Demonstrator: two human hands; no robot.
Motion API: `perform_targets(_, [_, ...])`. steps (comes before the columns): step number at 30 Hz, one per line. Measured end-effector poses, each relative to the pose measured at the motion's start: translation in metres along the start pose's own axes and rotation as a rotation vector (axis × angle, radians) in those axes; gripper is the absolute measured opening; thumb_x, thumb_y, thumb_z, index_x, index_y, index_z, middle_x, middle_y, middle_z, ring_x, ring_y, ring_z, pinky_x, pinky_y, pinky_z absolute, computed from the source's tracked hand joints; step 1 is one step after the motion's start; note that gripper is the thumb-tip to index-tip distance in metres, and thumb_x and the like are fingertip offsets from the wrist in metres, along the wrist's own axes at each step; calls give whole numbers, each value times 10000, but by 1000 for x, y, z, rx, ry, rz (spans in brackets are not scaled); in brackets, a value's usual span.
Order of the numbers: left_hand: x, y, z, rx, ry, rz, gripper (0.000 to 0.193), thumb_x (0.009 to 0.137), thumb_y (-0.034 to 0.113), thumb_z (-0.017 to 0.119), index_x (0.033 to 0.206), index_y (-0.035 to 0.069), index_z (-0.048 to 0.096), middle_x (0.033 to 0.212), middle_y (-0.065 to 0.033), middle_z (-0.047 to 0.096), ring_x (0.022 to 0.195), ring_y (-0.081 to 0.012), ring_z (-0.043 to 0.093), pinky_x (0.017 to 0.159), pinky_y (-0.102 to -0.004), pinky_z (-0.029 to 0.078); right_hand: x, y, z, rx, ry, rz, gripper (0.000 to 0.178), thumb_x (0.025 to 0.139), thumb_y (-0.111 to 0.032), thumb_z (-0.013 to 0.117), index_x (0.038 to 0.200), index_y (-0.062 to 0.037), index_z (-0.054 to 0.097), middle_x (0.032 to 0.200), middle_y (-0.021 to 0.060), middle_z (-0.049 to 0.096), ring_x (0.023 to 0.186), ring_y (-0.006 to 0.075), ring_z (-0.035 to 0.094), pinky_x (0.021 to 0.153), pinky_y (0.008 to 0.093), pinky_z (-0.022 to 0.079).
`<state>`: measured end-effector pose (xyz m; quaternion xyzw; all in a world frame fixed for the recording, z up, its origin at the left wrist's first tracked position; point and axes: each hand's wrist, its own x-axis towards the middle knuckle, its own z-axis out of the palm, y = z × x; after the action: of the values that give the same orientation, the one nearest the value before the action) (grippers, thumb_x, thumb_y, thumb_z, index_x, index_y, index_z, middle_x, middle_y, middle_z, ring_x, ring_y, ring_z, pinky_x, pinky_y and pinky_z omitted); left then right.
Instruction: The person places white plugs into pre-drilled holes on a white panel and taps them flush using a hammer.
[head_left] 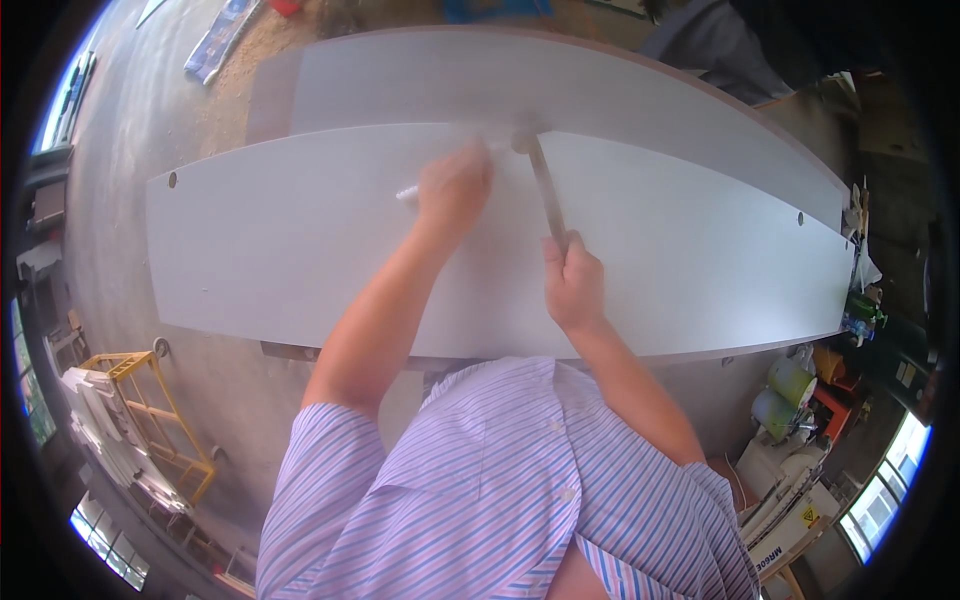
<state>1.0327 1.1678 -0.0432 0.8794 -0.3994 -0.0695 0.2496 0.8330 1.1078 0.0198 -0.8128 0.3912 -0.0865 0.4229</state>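
My right hand is closed round the lower end of a hammer handle. The hammer's head, smeared by motion, is near the far edge of a long pale panel. To its left, my left hand is closed over the panel with a slim white stick-like piece poking out on its left side. The fingertips are blurred, and whatever lies between them and the hammer's head cannot be made out.
Behind the pale panel lies a second, greyer board. Round dark holes show near the panel's corners. A yellow metal frame cart stands at lower left, and green buckets at lower right. Dark grey cloth lies at the far right.
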Motion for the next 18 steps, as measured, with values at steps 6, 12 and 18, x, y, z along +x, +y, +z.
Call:
perform_targets(6, [-12,-11,-5,-5,44,-23,126,982,177,570,963,53,566,775,-142,682,680,-373,643,625,-476,481,8,23,13,-205,-80,53,388,1047,-351,514,857,-13,530,603,186,597,575,412,618,536,484,465])
perform_targets(12, [-17,-13,-9,2,49,-40,120,986,168,571,950,53,566,767,-139,680,662,-363,643,596,-468,480,9,12,5,-57,-33,20,395,1042,-359,521,839,-20,522,595,182,590,558,409,605,526,492,450])
perform_targets(18, [-17,-16,-6,1,58,-34,118,987,173,577,955,60,569,751,-128,678,650,-351,646,583,-461,478,8,17,9,-88,-79,84,400,1040,-359,528,831,-18,520,603,182,597,560,410,611,524,485,456])
